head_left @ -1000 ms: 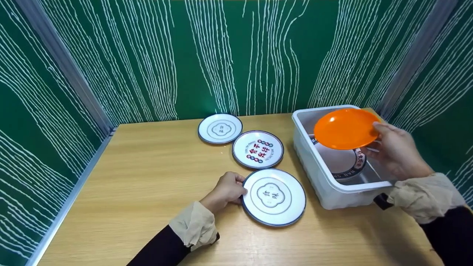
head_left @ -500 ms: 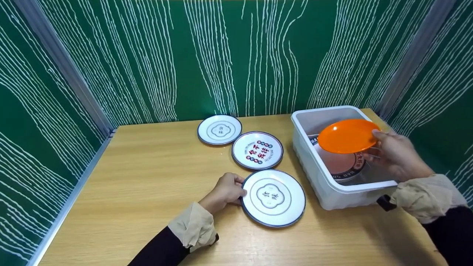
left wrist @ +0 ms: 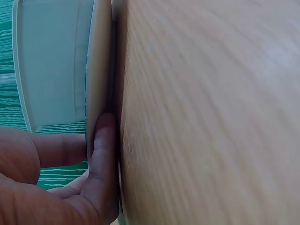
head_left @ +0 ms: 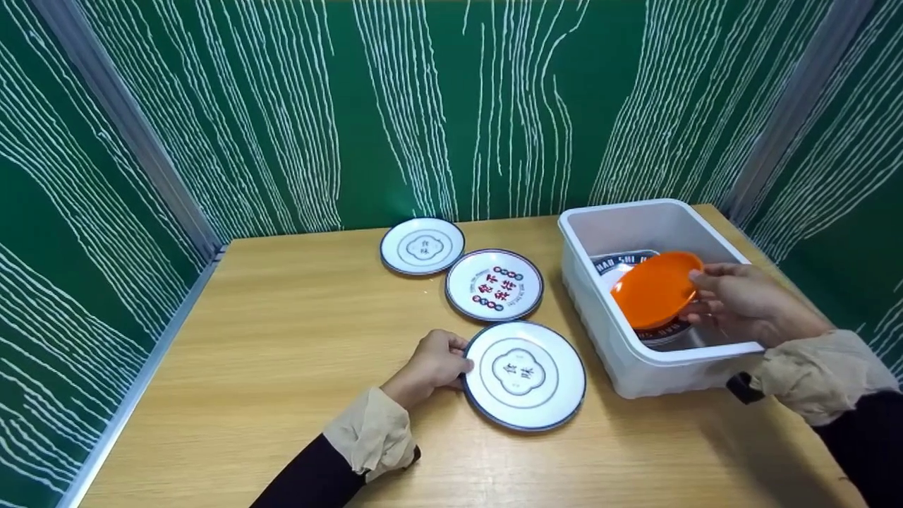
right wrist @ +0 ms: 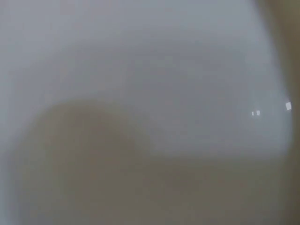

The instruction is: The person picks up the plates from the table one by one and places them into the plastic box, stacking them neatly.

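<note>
My right hand [head_left: 737, 300] pinches the right edge of an orange plate [head_left: 652, 289], which is tilted inside the white plastic bin [head_left: 596, 331]. Beneath it in the bin lies a plate with a dark lettered rim [head_left: 621, 262], partly covered by the orange one. My left hand [head_left: 434, 360] grips the left edge of a large white plate with a blue rim [head_left: 525, 406]. In the left wrist view, the thumb and fingers [left wrist: 105, 150] hold that plate's edge [left wrist: 99, 70] from both sides, close over the tabletop. The right wrist view is too blurred to show the hand's grip.
Behind the large plate, a white plate with red characters [head_left: 494, 286] lies on the wooden table [head_left: 282, 353]. A smaller blue-rimmed white plate [head_left: 422, 245] is at the back, near the green patterned wall [head_left: 395, 141]. The bin stands on the right side of the table.
The orange plate has gone from above the bin down into it, tilting leftward in my right hand. My left hand stays on the large white plate.
</note>
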`<state>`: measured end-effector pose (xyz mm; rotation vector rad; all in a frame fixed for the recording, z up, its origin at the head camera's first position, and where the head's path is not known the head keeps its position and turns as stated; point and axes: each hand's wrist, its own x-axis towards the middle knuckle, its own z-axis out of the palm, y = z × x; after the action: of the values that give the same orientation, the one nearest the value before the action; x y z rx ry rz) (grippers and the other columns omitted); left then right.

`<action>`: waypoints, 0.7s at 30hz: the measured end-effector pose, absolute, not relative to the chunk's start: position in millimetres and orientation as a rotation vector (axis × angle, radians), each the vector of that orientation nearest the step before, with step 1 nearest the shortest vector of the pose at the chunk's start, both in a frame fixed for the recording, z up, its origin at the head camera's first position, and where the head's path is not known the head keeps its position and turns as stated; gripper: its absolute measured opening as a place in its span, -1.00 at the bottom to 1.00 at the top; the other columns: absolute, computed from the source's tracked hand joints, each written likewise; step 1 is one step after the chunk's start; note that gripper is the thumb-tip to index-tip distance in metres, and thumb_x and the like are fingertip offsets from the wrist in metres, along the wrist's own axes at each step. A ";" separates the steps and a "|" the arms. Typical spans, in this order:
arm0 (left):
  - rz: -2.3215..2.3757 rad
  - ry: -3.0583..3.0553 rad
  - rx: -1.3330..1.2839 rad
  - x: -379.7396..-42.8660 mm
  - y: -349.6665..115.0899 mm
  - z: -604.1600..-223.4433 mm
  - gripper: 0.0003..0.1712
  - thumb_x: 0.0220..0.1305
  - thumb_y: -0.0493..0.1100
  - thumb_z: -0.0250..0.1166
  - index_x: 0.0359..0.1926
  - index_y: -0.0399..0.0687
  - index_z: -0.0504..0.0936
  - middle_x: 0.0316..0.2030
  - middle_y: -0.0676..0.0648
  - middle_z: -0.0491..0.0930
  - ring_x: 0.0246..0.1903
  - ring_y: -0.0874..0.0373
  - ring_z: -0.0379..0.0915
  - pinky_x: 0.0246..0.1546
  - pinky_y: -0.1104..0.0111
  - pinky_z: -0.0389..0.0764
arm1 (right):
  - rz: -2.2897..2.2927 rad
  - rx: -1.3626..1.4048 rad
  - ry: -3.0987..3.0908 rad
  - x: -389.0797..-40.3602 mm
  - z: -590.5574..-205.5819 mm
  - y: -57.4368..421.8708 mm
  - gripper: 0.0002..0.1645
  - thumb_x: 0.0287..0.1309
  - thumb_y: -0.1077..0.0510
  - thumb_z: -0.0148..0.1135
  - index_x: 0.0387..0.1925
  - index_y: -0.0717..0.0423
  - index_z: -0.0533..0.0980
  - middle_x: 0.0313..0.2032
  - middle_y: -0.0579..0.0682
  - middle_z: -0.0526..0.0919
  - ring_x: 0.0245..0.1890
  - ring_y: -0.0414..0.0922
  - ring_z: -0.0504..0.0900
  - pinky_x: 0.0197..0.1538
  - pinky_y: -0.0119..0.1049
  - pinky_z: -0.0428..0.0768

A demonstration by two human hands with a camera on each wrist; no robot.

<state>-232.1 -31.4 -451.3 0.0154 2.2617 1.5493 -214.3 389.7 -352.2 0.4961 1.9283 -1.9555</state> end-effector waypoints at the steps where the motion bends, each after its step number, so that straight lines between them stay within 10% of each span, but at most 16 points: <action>1: 1.555 2.260 0.017 -232.1 -31.3 -451.4 -0.74 0.26 -0.51 0.27 -0.02 -0.38 0.62 -0.29 -0.14 0.53 -0.41 0.10 0.62 -0.44 0.31 0.76 | -1.934 0.495 1.941 -214.7 -352.8 389.6 -0.50 0.57 0.03 0.01 0.38 -0.04 0.14 -0.01 -0.01 0.53 -0.14 -0.08 0.61 0.04 -0.33 0.69; 21: 1.611 2.210 0.033 -230.8 -34.0 -453.6 -0.74 0.29 -0.50 0.26 0.00 -0.38 0.61 -0.28 -0.14 0.55 -0.38 0.10 0.63 -0.42 0.30 0.77 | -1.749 0.406 2.154 -216.7 -357.7 391.0 0.08 0.34 0.43 0.04 0.58 0.24 -0.43 0.44 0.28 -0.01 -0.13 -0.10 0.53 0.06 -0.34 0.68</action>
<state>-230.8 -34.0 -453.6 0.0329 2.2102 1.6108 -216.7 391.0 -357.7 0.4061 2.1543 -1.7489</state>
